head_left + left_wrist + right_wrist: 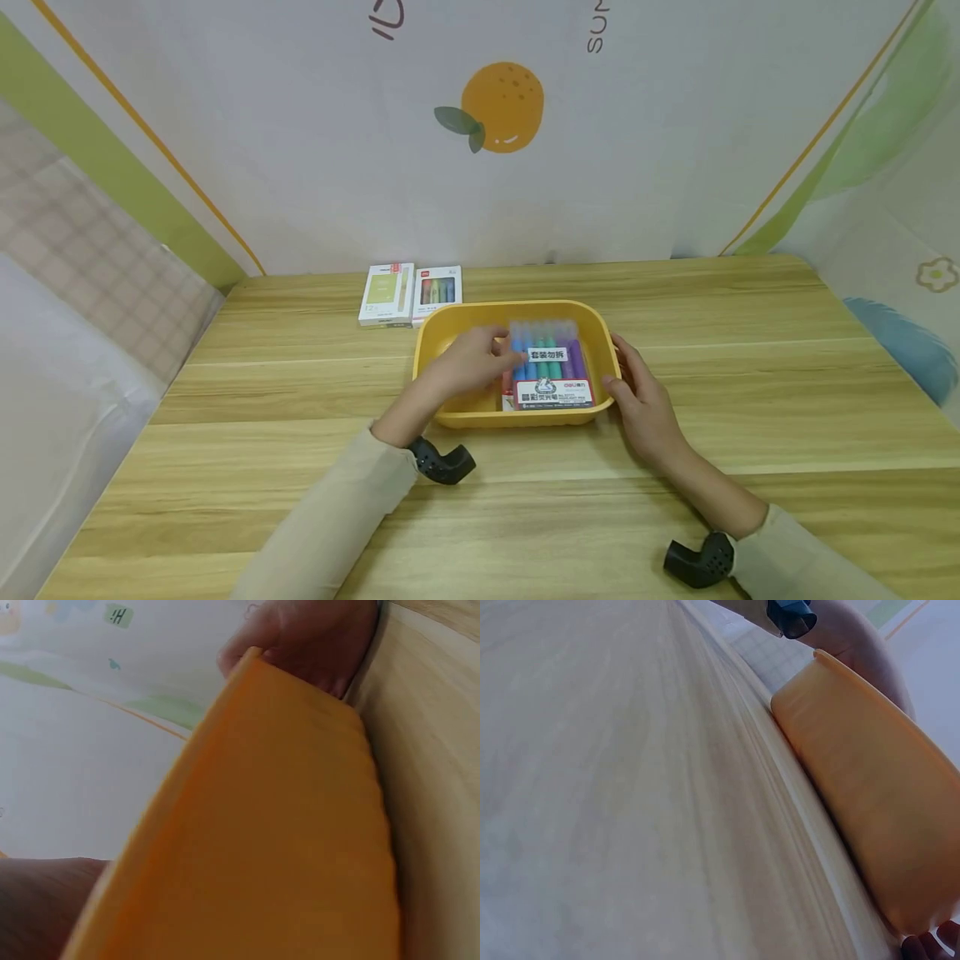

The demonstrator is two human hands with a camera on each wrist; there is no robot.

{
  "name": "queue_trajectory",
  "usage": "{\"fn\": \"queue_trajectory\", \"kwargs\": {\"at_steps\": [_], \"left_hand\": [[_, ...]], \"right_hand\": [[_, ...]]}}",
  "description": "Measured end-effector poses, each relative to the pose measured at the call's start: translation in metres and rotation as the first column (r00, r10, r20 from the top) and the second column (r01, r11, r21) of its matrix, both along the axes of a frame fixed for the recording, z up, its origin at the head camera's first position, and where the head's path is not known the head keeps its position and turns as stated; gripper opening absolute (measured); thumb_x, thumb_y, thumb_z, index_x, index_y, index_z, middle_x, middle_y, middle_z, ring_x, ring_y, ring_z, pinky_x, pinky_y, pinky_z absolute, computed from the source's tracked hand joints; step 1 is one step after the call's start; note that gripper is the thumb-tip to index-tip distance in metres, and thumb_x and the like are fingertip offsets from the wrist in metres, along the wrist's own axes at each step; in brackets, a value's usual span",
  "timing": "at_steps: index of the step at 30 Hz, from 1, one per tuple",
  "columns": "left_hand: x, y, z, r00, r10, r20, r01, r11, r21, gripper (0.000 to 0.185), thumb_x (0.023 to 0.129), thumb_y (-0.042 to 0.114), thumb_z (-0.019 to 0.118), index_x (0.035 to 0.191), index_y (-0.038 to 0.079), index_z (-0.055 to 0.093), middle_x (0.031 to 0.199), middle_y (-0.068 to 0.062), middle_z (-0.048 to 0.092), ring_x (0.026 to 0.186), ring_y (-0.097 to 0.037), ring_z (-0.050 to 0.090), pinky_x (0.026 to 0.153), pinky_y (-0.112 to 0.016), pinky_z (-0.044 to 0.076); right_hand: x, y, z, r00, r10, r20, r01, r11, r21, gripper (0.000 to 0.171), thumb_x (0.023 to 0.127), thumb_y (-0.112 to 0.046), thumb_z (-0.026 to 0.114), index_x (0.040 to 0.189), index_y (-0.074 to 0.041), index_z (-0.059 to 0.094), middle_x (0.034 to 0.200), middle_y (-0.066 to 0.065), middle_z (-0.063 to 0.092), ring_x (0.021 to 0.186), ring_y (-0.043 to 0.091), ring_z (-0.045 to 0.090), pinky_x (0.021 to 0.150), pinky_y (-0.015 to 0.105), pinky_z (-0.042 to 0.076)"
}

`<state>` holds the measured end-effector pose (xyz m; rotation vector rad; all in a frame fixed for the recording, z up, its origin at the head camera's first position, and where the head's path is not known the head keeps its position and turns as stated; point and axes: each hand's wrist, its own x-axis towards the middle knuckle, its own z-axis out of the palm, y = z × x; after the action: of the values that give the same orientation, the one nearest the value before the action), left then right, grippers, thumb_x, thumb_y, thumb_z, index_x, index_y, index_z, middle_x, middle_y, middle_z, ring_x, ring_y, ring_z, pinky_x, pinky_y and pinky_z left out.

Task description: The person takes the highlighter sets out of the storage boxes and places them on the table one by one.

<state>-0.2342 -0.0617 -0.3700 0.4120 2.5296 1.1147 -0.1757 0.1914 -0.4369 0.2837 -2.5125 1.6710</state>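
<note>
A yellow plastic basket point(517, 419) stands on the table, with a clear pack of highlighters point(555, 367) lying in its right half. Blue, green and purple pens show through the pack. My left hand point(472, 362) reaches over the near left rim and pinches the left edge of this pack. Beneath that edge peeks something red point(507, 387), mostly hidden. At the right end, my right hand point(647, 408) grips the basket, thumb at the rim and fingers along the outer wall. The left wrist view shows the basket's outer side point(300, 810) between both hands.
Behind the basket's left corner lie a white and green box point(386, 294) and a white box with coloured pens in its window point(438, 292), side by side. A printed cloth point(360, 167) hangs along the table's back edge. Each wrist wears a black device point(444, 462).
</note>
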Motion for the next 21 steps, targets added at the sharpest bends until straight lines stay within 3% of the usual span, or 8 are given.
{"fn": "queue_trajectory", "kwargs": {"at_steps": [4,8,10,17,21], "left_hand": [[0.0004,0.0047,-0.0049,1.000,-0.003,-0.008,0.003,1.000,-0.020,0.062,0.096,0.037,0.068,0.139,-0.004,0.051,0.067,0.000,0.052,0.054,-0.011,0.041,0.053,-0.022,0.034],[0.0016,0.0068,-0.0052,1.000,0.009,-0.024,-0.010,0.999,-0.040,0.066,0.097,0.039,0.067,0.144,-0.004,0.049,0.065,0.002,0.047,0.054,-0.011,0.037,0.053,-0.023,0.032],[0.0022,0.0070,-0.0044,1.000,0.015,-0.023,-0.016,0.999,-0.042,0.073,0.097,0.040,0.066,0.150,-0.004,0.042,0.069,0.001,0.049,0.057,-0.011,0.038,0.055,-0.023,0.033],[0.0026,0.0073,-0.0034,0.999,0.017,0.031,-0.018,0.999,0.033,0.047,0.099,0.040,0.064,0.125,0.001,0.058,0.101,-0.008,0.064,0.082,-0.018,0.058,0.073,-0.028,0.047],[0.0032,0.0087,-0.0014,0.997,0.024,0.069,-0.031,0.994,0.105,0.052,0.101,0.039,0.060,0.138,0.003,0.055,0.129,-0.014,0.064,0.110,-0.025,0.062,0.098,-0.040,0.053]], "right_hand": [[-0.0002,0.0002,0.0000,1.000,0.000,-0.002,0.000,1.000,0.001,0.057,0.105,-0.010,0.044,0.160,-0.012,0.029,0.156,0.022,0.043,0.142,0.037,0.046,0.097,-0.001,0.036],[0.0000,0.0003,0.0001,1.000,0.001,-0.002,-0.001,1.000,0.001,0.057,0.105,-0.010,0.044,0.160,-0.012,0.029,0.156,0.022,0.043,0.141,0.037,0.046,0.097,-0.001,0.037],[0.0003,0.0003,-0.0001,1.000,0.001,-0.001,-0.001,1.000,0.003,0.057,0.105,-0.010,0.044,0.160,-0.012,0.029,0.156,0.022,0.043,0.141,0.037,0.046,0.097,-0.001,0.036],[0.0010,0.0007,-0.0003,1.000,-0.002,0.001,0.002,1.000,0.013,0.057,0.105,-0.011,0.044,0.160,-0.011,0.028,0.157,0.022,0.043,0.141,0.038,0.046,0.096,-0.001,0.036],[0.0006,0.0005,0.0000,1.000,-0.003,0.000,0.003,1.000,0.023,0.057,0.105,-0.012,0.044,0.160,-0.012,0.028,0.157,0.022,0.042,0.142,0.038,0.046,0.096,-0.001,0.035]]}}
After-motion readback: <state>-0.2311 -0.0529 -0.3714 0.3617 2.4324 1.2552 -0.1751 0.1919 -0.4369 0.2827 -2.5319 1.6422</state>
